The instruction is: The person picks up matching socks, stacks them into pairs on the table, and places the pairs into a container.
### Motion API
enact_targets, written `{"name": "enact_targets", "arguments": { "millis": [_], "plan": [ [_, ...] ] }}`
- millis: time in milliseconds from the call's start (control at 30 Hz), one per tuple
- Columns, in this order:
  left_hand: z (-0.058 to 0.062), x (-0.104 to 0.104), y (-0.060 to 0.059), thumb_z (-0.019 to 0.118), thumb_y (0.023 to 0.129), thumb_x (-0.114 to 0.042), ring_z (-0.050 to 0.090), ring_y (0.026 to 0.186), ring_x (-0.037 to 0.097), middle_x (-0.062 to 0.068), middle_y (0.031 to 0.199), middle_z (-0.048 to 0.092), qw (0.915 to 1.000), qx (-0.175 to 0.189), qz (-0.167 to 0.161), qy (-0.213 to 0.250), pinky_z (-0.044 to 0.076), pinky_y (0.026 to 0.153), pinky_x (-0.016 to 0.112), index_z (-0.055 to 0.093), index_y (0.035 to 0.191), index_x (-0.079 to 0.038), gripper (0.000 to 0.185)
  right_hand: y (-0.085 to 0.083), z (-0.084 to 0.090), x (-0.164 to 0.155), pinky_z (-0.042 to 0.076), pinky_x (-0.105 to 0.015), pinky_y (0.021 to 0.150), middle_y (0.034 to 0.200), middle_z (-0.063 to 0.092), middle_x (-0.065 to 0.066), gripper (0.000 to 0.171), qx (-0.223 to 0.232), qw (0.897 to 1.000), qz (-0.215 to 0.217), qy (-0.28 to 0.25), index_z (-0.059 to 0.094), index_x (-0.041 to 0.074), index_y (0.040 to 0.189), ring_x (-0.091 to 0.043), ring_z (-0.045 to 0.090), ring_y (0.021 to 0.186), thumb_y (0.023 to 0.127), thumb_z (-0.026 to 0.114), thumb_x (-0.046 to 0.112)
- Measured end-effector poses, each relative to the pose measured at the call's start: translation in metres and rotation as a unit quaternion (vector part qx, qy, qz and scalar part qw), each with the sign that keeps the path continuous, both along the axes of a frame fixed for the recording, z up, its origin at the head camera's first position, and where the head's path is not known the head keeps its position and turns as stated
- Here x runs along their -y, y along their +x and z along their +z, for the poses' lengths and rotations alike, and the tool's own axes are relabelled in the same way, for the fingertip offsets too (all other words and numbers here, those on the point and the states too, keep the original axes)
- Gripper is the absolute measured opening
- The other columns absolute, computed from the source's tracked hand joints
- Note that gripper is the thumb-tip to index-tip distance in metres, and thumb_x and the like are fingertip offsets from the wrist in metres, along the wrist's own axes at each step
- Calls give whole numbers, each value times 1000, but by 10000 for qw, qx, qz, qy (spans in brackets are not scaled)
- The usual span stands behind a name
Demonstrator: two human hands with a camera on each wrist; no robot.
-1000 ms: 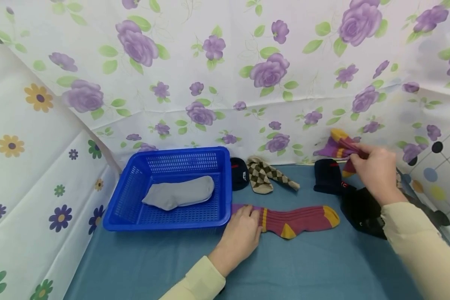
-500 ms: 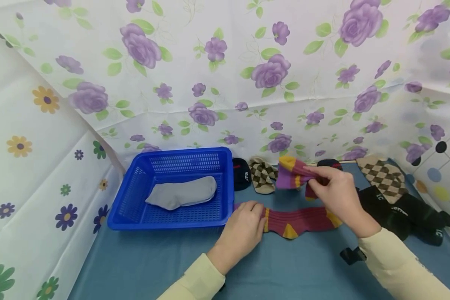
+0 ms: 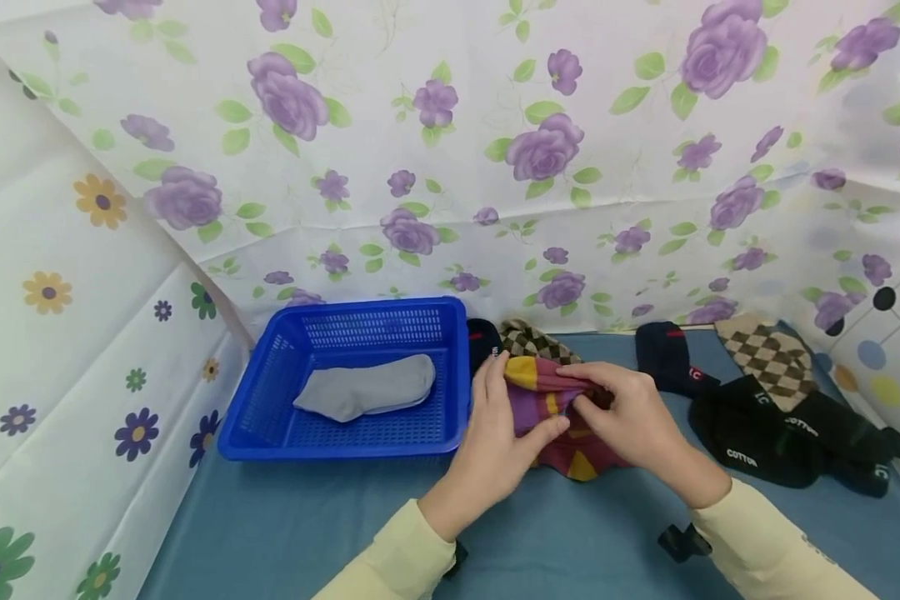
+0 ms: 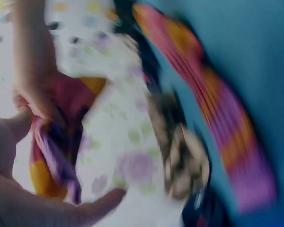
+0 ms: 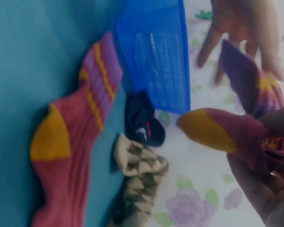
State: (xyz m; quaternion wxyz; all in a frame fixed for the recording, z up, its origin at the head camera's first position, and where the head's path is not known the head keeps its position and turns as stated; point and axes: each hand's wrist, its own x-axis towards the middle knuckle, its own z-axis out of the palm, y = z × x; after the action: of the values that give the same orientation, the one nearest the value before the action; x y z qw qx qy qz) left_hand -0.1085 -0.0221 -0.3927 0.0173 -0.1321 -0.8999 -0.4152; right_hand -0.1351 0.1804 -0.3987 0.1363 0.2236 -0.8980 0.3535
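**Inspector:** Head view, progress first. One grey sock (image 3: pixel 365 387) lies in the blue basket (image 3: pixel 345 446), centre left. Both hands meet at centre frame over the table: the right hand (image 3: pixel 626 417) pinches the raised maroon sock (image 3: pixel 528 373), and the left hand (image 3: pixel 495 437) has fingers and thumb curled round it too. Its matching sock (image 3: pixel 581 458) lies flat beneath them.

**Onlooker:** And what is left, by your reading?

**Inspector:** Most of it, I judge. A checked sock (image 3: pixel 528 337), a navy sock (image 3: pixel 667 358), black socks (image 3: pixel 750 433) and another checked sock (image 3: pixel 768 354) sit loose at right.

**Onlooker:** Room to move?

**Inspector:** Bare blue table (image 3: pixel 307 533) in the lower frame; floral sheets close the back and left; basket rim just beside the left hand.
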Motion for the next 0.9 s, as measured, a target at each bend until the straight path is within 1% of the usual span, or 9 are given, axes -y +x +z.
{"name": "enact_targets", "arguments": {
  "millis": [67,167,300,400,433,533,633,733,900],
  "plan": [
    [3,-2,-1,55,86,-57,39,131,16,-2,146,33,9968,400,-23,691,40,104,43,5,147,-37,81,2,-1,3,41,-19,44,104,66,6,37,83,9999,82,-109,64,27,117,-3,43,49,83,68,12],
    [6,-4,-5,60,90,-37,52,114,10,-2,128,51,9926,284,-148,1173,47,95,32,24,142,-33,64,4,-2,6,42,-20,46,100,65,6,38,222,9995,203,-22,62,27,118,-3,45,51,84,69,14],
    [9,-4,-10,64,88,-16,55,100,6,-3,120,54,9942,-418,-150,979,50,83,21,43,132,-25,49,4,0,11,52,-24,61,106,65,5,42,139,9988,208,416,61,28,120,-4,59,74,80,73,24],
    [10,-2,-12,64,88,-12,56,99,8,-2,117,55,9933,-969,-143,616,51,82,21,51,125,-20,41,3,5,14,55,-31,74,114,64,5,44,-41,9978,203,630,61,28,119,-9,62,96,78,74,36],
    [11,-1,-13,64,87,-11,57,101,8,-1,118,55,9923,-1118,-154,502,51,83,21,51,125,-19,40,3,7,14,55,-32,75,114,64,6,45,-39,9977,213,646,61,27,119,-9,61,97,78,73,40],
    [13,0,-14,65,87,-11,57,105,9,0,123,54,9911,-1292,-161,268,51,85,22,44,134,-22,53,3,13,18,55,-31,77,116,63,8,48,241,9977,347,533,59,26,122,-6,62,94,80,68,47],
    [15,0,-15,66,86,-10,58,104,11,3,126,52,9926,-1167,-199,289,52,82,21,21,146,-29,78,3,16,20,54,-28,78,119,61,9,50,749,9955,502,286,54,24,126,-3,62,92,84,64,49],
    [16,0,-15,69,83,-7,58,104,12,5,127,52,9942,-970,-247,389,52,80,20,1,148,-34,98,3,16,22,55,-30,80,121,59,7,52,1135,9921,540,-8,50,23,128,-6,62,96,85,62,50],
    [19,0,-16,69,81,-3,58,106,13,4,129,51,9943,-887,-396,443,52,76,18,-1,147,-36,102,0,15,27,55,-35,80,116,64,4,55,1367,9890,288,-477,45,27,128,-10,65,96,83,62,53]
  ]
}}
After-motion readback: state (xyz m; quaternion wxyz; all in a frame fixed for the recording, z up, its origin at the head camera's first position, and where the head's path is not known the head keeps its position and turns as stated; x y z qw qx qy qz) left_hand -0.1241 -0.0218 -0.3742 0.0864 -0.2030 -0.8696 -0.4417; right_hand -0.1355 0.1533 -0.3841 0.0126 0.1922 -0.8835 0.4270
